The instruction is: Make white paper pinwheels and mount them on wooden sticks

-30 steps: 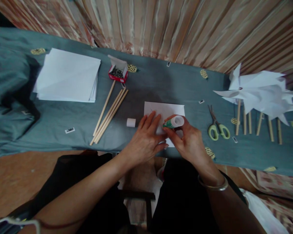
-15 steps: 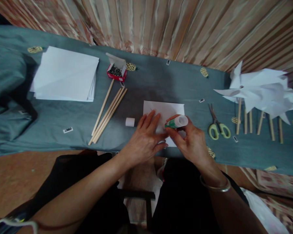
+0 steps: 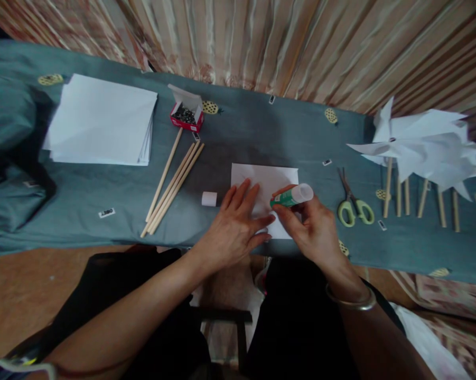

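Note:
A white sheet of paper [image 3: 283,174] lies at the front edge of the cloth-covered table. My left hand [image 3: 235,227] rests on its left part, fingers spread and palm down. In my right hand [image 3: 315,224] is a green and white glue stick [image 3: 289,197], tilted over the paper with its white base pointing up and right. My fingers hide the glue end, so I cannot tell if it touches the sheet. Left of the paper is the white glue stick cap [image 3: 209,199].
Wooden sticks [image 3: 174,190] lie left of the cap, below an open red box [image 3: 187,117] of small metal pieces. A paper stack [image 3: 101,121] sits at far left. Scissors [image 3: 352,206] with green handles and several paper pinwheels [image 3: 423,148] are on the right.
My right hand and the glue stick have shifted slightly to the right over the paper. My left hand stays spread on the sheet.

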`<action>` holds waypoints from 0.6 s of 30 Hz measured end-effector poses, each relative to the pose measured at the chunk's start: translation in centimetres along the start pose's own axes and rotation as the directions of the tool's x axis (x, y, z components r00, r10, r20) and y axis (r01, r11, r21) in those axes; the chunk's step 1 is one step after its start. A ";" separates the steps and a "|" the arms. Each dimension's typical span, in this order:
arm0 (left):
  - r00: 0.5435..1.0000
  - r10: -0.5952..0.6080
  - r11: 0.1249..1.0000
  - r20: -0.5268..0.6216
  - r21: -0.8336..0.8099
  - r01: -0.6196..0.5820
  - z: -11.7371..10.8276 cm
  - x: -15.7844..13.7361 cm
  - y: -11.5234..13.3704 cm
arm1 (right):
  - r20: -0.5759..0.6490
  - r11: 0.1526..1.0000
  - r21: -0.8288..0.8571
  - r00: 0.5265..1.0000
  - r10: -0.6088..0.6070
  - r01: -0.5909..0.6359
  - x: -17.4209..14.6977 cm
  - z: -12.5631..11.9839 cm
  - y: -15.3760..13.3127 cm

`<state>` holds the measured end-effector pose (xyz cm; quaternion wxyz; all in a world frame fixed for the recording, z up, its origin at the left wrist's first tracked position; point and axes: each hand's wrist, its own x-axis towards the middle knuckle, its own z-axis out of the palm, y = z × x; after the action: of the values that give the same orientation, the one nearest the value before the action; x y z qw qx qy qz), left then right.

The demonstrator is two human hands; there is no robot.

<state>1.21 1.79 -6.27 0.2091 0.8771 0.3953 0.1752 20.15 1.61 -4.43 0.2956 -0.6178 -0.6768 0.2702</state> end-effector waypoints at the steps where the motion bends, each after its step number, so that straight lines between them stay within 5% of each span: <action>1: 1.000 -0.003 1.000 0.002 -0.001 0.003 0.0 0.0 0.0 | -0.006 0.999 0.038 1.000 0.023 -0.023 0.0 0.1 0.1; 5: 1.000 -0.010 1.000 0.012 -0.009 0.010 -0.1 0.1 0.0 | -0.052 0.955 0.267 0.988 0.147 -0.128 0.5 0.5 0.7; 10: 1.000 -0.007 1.000 0.020 -0.022 0.007 -0.3 0.1 0.1 | -0.016 0.783 0.579 0.957 0.289 -0.226 1.4 0.6 1.7; 18: 1.000 -0.007 1.000 0.025 -0.022 0.008 -0.3 0.1 0.1 | -0.040 0.783 0.584 0.956 0.289 -0.212 1.6 0.6 2.0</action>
<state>1.22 1.92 -5.92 0.2242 0.8755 0.3939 0.1677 20.93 3.35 -6.19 0.4717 -0.6002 -0.4552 0.4584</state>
